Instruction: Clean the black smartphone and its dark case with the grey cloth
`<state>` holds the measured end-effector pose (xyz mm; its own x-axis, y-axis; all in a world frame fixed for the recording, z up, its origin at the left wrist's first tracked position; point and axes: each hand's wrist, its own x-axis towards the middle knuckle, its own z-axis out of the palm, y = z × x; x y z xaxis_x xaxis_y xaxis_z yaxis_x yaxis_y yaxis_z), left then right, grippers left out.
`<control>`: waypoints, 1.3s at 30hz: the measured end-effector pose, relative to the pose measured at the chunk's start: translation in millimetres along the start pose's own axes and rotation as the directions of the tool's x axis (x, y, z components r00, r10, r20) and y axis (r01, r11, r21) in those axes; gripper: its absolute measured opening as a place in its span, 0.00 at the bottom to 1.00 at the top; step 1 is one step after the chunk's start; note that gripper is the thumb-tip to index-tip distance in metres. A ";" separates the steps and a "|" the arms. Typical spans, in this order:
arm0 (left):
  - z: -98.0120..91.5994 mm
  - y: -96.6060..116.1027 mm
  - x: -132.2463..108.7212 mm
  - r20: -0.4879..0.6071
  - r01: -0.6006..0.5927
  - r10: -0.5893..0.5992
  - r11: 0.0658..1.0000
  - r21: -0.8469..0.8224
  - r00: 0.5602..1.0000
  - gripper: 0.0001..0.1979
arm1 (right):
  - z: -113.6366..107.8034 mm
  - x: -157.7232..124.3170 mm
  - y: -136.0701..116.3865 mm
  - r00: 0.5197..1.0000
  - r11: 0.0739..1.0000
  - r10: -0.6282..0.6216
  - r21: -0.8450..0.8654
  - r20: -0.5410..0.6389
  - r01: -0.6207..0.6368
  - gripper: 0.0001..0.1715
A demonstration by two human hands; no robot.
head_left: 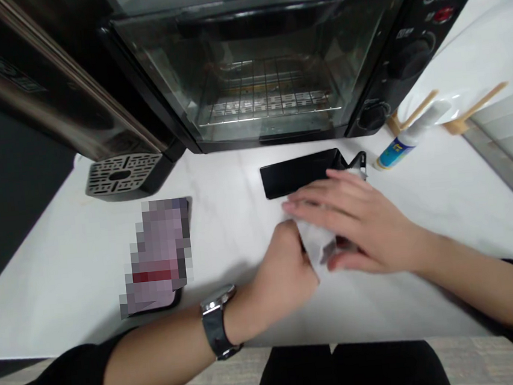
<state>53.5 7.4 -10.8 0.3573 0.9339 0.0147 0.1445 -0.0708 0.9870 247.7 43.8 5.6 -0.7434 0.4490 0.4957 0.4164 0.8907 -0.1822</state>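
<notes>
Above the white counter, my left hand point(288, 268) is closed, its fingers curled round something dark that is mostly hidden. A thin, white, tissue-like sheet point(315, 235) lies between my two hands. My right hand point(359, 222) presses over this sheet from the right, fingers stretched across it and thumb underneath. A dark reddish patch shows under the right palm, too blurred to name. Just beyond my hands lies an open black case point(298, 174), long and narrow, with its right end partly behind my right fingers.
A black toaster oven point(267, 70) stands at the back. On the left are a metallic machine with a drip tray point(123, 174) and a pixelated phone-like slab point(158, 256). A blue-and-white bottle point(395, 152) stands right, near a wooden rack point(458, 121). The counter's front edge is close.
</notes>
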 end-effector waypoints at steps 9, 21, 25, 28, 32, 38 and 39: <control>5.7 6.0 2.2 0.089 0.101 -0.094 0.991 -0.089 0.992 0.16 | -2.7 -2.7 10.3 0.917 0.927 0.368 -0.018 -0.155 -0.375 0.28; 7.4 7.4 1.9 0.102 0.081 -0.067 0.986 -0.144 0.993 0.18 | -7.0 -8.1 28.8 0.827 0.844 0.509 -0.053 -0.239 -0.534 0.25; 5.5 4.7 1.6 0.094 0.002 0.002 0.999 -0.045 0.996 0.14 | -4.8 -2.4 7.7 0.926 0.939 0.341 0.007 -0.160 -0.345 0.24; 3.6 3.0 1.0 0.005 -0.104 0.104 0.981 0.161 0.995 0.15 | -3.3 2.0 -11.6 0.998 0.999 0.028 0.037 -0.065 -0.025 0.27; 4.6 5.7 0.1 0.058 -0.037 0.035 0.999 0.039 0.998 0.14 | -7.3 -1.8 3.5 0.986 0.991 0.136 0.006 -0.096 -0.136 0.23; 7.2 9.4 -1.4 0.114 0.057 -0.043 0.991 -0.123 0.993 0.22 | -13.8 -8.6 32.8 0.827 0.846 0.508 -0.040 -0.241 -0.532 0.23; 7.2 9.1 -1.6 0.113 0.059 -0.046 0.991 -0.119 0.993 0.22 | -13.3 -7.3 28.1 0.849 0.869 0.479 -0.017 -0.223 -0.495 0.23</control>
<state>60.9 2.8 -3.0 0.4522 0.8906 -0.0485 0.0543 0.0269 0.9982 271.8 64.6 8.2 -0.3148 0.7920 0.5231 0.7386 0.5505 -0.3890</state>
